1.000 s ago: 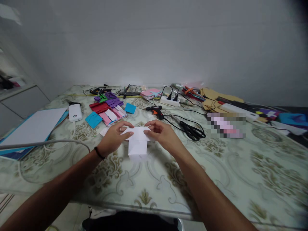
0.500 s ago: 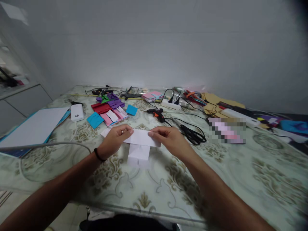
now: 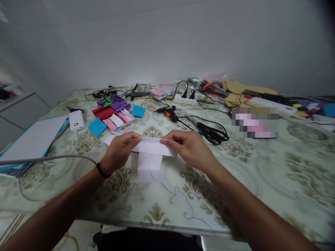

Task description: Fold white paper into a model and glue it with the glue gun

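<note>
A folded white paper [image 3: 150, 148] is stretched between my two hands, just above the near middle of the table. Its wide band runs sideways, and a narrower creased flap [image 3: 149, 167] hangs down toward me. My left hand [image 3: 119, 150] pinches the band's left part between thumb and fingers; a ring and a dark wristband show. On the right, the thumb and fingers of my right hand [image 3: 184, 146] are closed on the band's upper edge. Part of the paper pokes out beyond my left hand. The fingertips behind the paper are hidden.
Beyond my hands lie a glue gun [image 3: 169, 113], blue squares [image 3: 138, 111] and folded coloured papers [image 3: 112, 108]. A coiled black cord [image 3: 213, 132] sits to the right. At left are a white power bank [image 3: 76, 120] and paper sheets [image 3: 36, 136]. A power strip [image 3: 184, 100] stands behind.
My view has shifted slightly. Both hands still pinch the white paper; its band now looks bent along the upper edge.
</note>
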The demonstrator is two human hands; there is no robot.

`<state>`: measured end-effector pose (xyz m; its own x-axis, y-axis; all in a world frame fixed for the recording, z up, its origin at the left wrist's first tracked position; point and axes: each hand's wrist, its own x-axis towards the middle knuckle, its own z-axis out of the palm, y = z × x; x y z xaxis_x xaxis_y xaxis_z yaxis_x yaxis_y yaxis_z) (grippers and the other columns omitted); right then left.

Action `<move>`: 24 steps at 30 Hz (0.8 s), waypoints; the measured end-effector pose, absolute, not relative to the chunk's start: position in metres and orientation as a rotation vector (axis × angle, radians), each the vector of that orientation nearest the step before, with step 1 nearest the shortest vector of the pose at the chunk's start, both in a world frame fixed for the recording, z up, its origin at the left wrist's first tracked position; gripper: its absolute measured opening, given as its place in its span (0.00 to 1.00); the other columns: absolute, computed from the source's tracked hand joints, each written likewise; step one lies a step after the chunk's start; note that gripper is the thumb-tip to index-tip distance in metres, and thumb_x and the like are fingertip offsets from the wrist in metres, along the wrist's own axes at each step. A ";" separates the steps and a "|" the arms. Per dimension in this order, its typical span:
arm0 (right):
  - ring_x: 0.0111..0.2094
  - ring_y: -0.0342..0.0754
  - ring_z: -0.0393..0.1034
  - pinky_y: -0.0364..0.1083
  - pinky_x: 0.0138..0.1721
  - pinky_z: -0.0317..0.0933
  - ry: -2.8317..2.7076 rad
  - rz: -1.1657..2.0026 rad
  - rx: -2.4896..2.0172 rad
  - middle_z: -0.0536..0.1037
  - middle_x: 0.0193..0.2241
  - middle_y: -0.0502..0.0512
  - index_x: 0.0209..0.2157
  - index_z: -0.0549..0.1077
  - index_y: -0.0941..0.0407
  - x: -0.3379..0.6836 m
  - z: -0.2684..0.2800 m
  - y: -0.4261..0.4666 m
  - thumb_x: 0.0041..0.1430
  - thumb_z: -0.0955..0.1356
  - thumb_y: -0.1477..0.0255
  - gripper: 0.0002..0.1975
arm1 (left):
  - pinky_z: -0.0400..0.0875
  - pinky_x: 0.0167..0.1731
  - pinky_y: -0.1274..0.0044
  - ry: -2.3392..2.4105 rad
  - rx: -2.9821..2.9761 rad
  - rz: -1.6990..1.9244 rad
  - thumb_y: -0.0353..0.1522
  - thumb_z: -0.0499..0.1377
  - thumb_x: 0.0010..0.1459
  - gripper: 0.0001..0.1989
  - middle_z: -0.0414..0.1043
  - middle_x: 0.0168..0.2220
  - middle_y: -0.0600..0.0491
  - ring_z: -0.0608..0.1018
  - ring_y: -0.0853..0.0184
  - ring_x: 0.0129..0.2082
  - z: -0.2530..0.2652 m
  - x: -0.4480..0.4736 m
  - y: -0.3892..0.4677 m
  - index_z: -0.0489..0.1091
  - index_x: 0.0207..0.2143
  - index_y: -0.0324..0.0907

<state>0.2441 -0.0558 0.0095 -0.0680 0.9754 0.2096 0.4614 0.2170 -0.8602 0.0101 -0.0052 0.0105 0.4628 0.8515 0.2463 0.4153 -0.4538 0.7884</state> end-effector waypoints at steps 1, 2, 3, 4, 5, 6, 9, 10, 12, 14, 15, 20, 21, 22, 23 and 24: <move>0.23 0.42 0.60 0.42 0.24 0.51 -1.646 0.805 -1.356 0.75 0.22 0.51 0.29 0.80 0.59 0.244 0.009 -0.055 0.59 0.69 0.62 0.15 | 0.69 0.32 0.79 1.052 2.045 0.859 0.39 0.56 0.63 0.14 0.77 0.31 0.54 0.76 0.66 0.32 0.011 0.010 -0.005 0.76 0.34 0.40; 0.23 0.42 0.59 0.42 0.23 0.50 -1.636 0.847 -1.343 0.74 0.22 0.51 0.29 0.80 0.59 0.243 0.007 -0.055 0.59 0.69 0.61 0.15 | 0.69 0.32 0.79 1.060 2.029 0.867 0.39 0.56 0.63 0.14 0.78 0.31 0.54 0.76 0.65 0.32 0.011 0.010 -0.004 0.76 0.34 0.40; 0.22 0.42 0.59 0.42 0.23 0.50 -1.634 0.901 -1.327 0.73 0.22 0.50 0.29 0.79 0.59 0.242 0.005 -0.054 0.59 0.69 0.60 0.16 | 0.70 0.31 0.78 1.069 2.012 0.879 0.39 0.56 0.62 0.14 0.78 0.32 0.53 0.77 0.65 0.32 0.010 0.010 -0.003 0.76 0.34 0.40; 0.22 0.42 0.58 0.42 0.22 0.49 -1.636 0.958 -1.310 0.71 0.21 0.49 0.28 0.78 0.58 0.242 0.003 -0.053 0.59 0.68 0.58 0.17 | 0.70 0.31 0.78 1.076 1.993 0.892 0.40 0.57 0.62 0.14 0.78 0.32 0.53 0.77 0.65 0.32 0.009 0.009 -0.002 0.76 0.34 0.40; 0.22 0.41 0.57 0.42 0.22 0.49 -1.639 1.009 -1.296 0.69 0.20 0.48 0.26 0.77 0.58 0.241 0.001 -0.052 0.60 0.68 0.58 0.18 | 0.71 0.31 0.78 1.076 1.964 0.899 0.40 0.58 0.61 0.14 0.78 0.32 0.52 0.77 0.64 0.32 0.007 0.009 -0.001 0.76 0.35 0.40; 0.22 0.41 0.57 0.41 0.22 0.50 -1.642 1.049 -1.285 0.68 0.19 0.48 0.25 0.76 0.58 0.241 -0.001 -0.052 0.60 0.68 0.57 0.19 | 0.71 0.31 0.78 1.062 1.927 0.887 0.41 0.59 0.60 0.14 0.79 0.33 0.52 0.78 0.64 0.33 0.005 0.008 0.000 0.76 0.36 0.40; 0.23 0.42 0.59 0.41 0.23 0.53 -1.650 1.091 -1.291 0.69 0.20 0.48 0.24 0.76 0.58 0.241 -0.006 -0.051 0.59 0.68 0.58 0.19 | 0.73 0.32 0.77 0.972 1.832 0.749 0.41 0.66 0.54 0.16 0.81 0.35 0.50 0.80 0.62 0.34 0.000 0.006 0.003 0.75 0.41 0.40; 0.23 0.42 0.61 0.42 0.24 0.54 -1.658 1.087 -1.303 0.70 0.20 0.49 0.25 0.76 0.58 0.241 -0.007 -0.050 0.59 0.68 0.58 0.18 | 0.73 0.33 0.77 0.947 1.820 0.696 0.40 0.68 0.52 0.18 0.81 0.36 0.50 0.81 0.62 0.35 -0.002 0.006 0.004 0.75 0.42 0.40; 0.24 0.43 0.64 0.42 0.26 0.56 -1.659 1.085 -1.321 0.73 0.21 0.50 0.26 0.76 0.58 0.242 -0.009 -0.049 0.60 0.68 0.59 0.18 | 0.74 0.33 0.77 0.920 1.812 0.628 0.38 0.69 0.50 0.17 0.81 0.37 0.51 0.81 0.62 0.35 -0.003 0.005 0.005 0.75 0.41 0.40; 0.26 0.44 0.67 0.43 0.28 0.59 -1.641 1.135 -1.316 0.75 0.23 0.51 0.28 0.77 0.58 0.243 -0.012 -0.047 0.59 0.69 0.60 0.16 | 0.74 0.33 0.77 0.908 1.790 0.611 0.38 0.69 0.50 0.16 0.81 0.37 0.52 0.81 0.63 0.35 -0.003 0.005 0.006 0.74 0.39 0.40; 0.26 0.45 0.68 0.43 0.29 0.60 -1.630 1.178 -1.308 0.76 0.24 0.51 0.29 0.77 0.58 0.244 -0.013 -0.046 0.58 0.70 0.60 0.15 | 0.74 0.33 0.78 0.903 1.781 0.613 0.38 0.69 0.50 0.15 0.81 0.37 0.52 0.81 0.63 0.35 -0.003 0.005 0.007 0.74 0.39 0.41; 0.24 0.44 0.68 0.43 0.29 0.60 -1.625 1.247 -1.320 0.77 0.22 0.50 0.26 0.76 0.58 0.241 -0.015 -0.045 0.54 0.72 0.61 0.14 | 0.72 0.33 0.78 0.905 1.843 0.591 0.39 0.69 0.50 0.17 0.79 0.36 0.52 0.80 0.63 0.35 -0.004 0.005 0.007 0.74 0.40 0.40; 0.24 0.44 0.68 0.43 0.28 0.60 -1.636 1.228 -1.328 0.76 0.21 0.50 0.24 0.76 0.58 0.240 -0.015 -0.045 0.54 0.72 0.62 0.14 | 0.71 0.32 0.78 0.912 1.879 0.571 0.40 0.69 0.50 0.17 0.79 0.35 0.53 0.79 0.64 0.34 -0.004 0.005 0.007 0.74 0.39 0.40; 0.23 0.44 0.68 0.42 0.28 0.59 -1.649 1.215 -1.333 0.76 0.21 0.50 0.23 0.75 0.58 0.239 -0.016 -0.046 0.55 0.72 0.62 0.14 | 0.70 0.31 0.79 0.922 1.927 0.553 0.41 0.69 0.50 0.17 0.78 0.34 0.54 0.78 0.65 0.33 -0.005 0.006 0.006 0.74 0.38 0.40; 0.23 0.44 0.67 0.42 0.28 0.59 -1.662 1.211 -1.337 0.76 0.21 0.50 0.23 0.75 0.58 0.237 -0.016 -0.047 0.55 0.72 0.62 0.14 | 0.68 0.30 0.79 0.935 1.983 0.534 0.41 0.69 0.50 0.17 0.78 0.33 0.54 0.77 0.66 0.32 -0.005 0.006 0.005 0.75 0.37 0.40; 0.23 0.44 0.67 0.42 0.27 0.58 -1.674 1.209 -1.341 0.76 0.20 0.50 0.23 0.75 0.58 0.235 -0.016 -0.048 0.55 0.72 0.63 0.14 | 0.67 0.29 0.79 0.947 2.039 0.514 0.41 0.69 0.50 0.16 0.77 0.31 0.55 0.76 0.66 0.30 -0.005 0.007 0.004 0.75 0.36 0.40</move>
